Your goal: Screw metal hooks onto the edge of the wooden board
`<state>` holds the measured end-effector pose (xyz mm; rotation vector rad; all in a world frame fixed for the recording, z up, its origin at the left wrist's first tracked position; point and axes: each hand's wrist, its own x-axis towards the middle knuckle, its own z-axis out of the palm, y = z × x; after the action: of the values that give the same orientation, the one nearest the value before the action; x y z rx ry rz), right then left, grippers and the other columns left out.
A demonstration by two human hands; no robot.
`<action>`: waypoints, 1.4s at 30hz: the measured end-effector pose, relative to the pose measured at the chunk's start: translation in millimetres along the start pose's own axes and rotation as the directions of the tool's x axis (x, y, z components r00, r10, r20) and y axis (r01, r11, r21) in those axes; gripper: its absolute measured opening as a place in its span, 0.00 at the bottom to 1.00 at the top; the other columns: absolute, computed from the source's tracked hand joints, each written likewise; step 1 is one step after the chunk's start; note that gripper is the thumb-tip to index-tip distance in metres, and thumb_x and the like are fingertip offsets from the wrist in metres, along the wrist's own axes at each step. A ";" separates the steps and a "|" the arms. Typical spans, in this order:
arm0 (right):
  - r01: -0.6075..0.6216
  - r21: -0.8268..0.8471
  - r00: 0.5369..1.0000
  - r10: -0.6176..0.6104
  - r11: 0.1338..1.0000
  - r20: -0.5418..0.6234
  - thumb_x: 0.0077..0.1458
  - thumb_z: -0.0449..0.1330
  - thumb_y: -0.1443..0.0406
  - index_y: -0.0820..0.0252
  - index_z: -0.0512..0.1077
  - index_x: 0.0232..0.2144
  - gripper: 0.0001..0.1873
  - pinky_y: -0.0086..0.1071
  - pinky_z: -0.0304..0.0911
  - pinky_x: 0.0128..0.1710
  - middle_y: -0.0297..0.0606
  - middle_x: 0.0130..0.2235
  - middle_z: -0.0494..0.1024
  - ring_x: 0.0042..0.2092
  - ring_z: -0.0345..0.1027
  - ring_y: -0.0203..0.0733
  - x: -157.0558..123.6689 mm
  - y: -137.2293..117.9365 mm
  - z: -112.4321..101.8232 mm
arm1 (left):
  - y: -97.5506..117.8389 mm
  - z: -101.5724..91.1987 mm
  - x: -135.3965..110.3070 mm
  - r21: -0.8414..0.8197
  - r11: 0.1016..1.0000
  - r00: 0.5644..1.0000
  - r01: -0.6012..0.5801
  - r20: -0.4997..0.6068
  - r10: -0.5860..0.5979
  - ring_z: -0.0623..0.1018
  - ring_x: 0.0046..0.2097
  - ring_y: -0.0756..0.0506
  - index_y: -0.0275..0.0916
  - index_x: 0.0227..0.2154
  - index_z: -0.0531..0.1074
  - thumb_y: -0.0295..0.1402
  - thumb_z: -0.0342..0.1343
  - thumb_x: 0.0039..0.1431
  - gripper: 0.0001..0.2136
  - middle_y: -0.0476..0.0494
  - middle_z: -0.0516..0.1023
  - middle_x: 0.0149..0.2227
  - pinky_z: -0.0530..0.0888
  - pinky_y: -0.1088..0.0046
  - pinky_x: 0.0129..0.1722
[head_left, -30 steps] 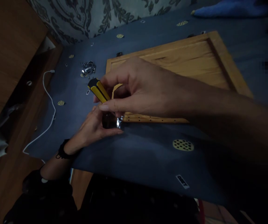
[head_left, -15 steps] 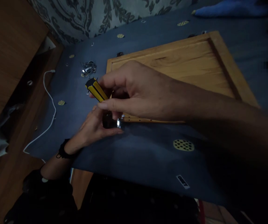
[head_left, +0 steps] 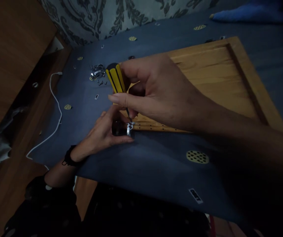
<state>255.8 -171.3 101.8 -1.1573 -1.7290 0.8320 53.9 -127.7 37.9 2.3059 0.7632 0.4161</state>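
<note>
since a moment ago the screwdriver (head_left: 116, 78) stands more upright, right hand (head_left: 156, 92) pinching its handle; left hand (head_left: 104, 133) fingers pinch a small metal fitting (head_left: 129, 127) against the wooden panel (head_left: 212, 72).

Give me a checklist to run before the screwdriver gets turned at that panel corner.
1. Grip: the right hand holds the screwdriver by its handle: ok.
2. Tip seated in the metal fitting: cannot tell, too dark and small.
3. Hold: the left hand pinches the fitting at the wooden panel corner: ok.
4. Left hand clear of the tip: not ok, it sits right beside it.
5. Panel flat on the blue cloth: ok.
6. Supplies: spare metal parts lie on the cloth: ok.
</note>
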 end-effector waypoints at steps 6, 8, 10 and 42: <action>-0.052 0.040 0.998 0.050 0.998 0.050 0.64 0.62 0.68 0.58 0.68 0.31 0.09 0.28 0.65 0.30 0.33 0.33 0.77 0.32 0.71 0.34 -0.4 1.9 4.1 | 0.1 0.4 1.3 0.007 0.999 0.999 -0.040 0.008 0.040 0.81 0.41 0.42 0.42 0.54 0.63 0.51 0.69 0.55 0.32 0.46 0.81 0.43 0.76 0.63 0.42; -0.059 0.052 0.997 0.056 0.997 0.060 0.63 0.63 0.68 0.58 0.68 0.31 0.08 0.28 0.65 0.29 0.34 0.33 0.77 0.31 0.71 0.34 0.0 2.4 5.0 | 0.3 -0.2 1.4 0.029 0.998 0.998 -0.058 -0.001 0.058 0.81 0.40 0.43 0.41 0.53 0.63 0.51 0.69 0.55 0.31 0.47 0.80 0.42 0.76 0.63 0.42; -0.051 0.042 0.997 0.048 0.998 0.062 0.63 0.63 0.67 0.58 0.68 0.31 0.09 0.28 0.65 0.29 0.34 0.32 0.76 0.31 0.71 0.34 0.2 3.0 5.3 | 0.3 -0.8 1.3 0.040 0.997 0.998 -0.063 0.006 0.063 0.81 0.39 0.44 0.40 0.52 0.63 0.51 0.68 0.56 0.30 0.47 0.80 0.42 0.76 0.64 0.42; 0.040 -0.066 0.999 -0.039 0.997 0.029 0.58 0.68 0.67 0.58 0.72 0.26 0.11 0.30 0.67 0.32 0.32 0.29 0.76 0.36 0.74 0.39 0.7 6.3 -1.3 | -4.1 1.2 -2.1 -0.002 1.000 1.000 -0.009 -0.030 0.009 0.79 0.42 0.42 0.41 0.48 0.68 0.46 0.73 0.50 0.27 0.46 0.80 0.42 0.74 0.62 0.42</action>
<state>259.2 -168.4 97.0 -1.1566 -1.8085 0.7747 51.2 -127.1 34.0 2.3064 0.7671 0.4561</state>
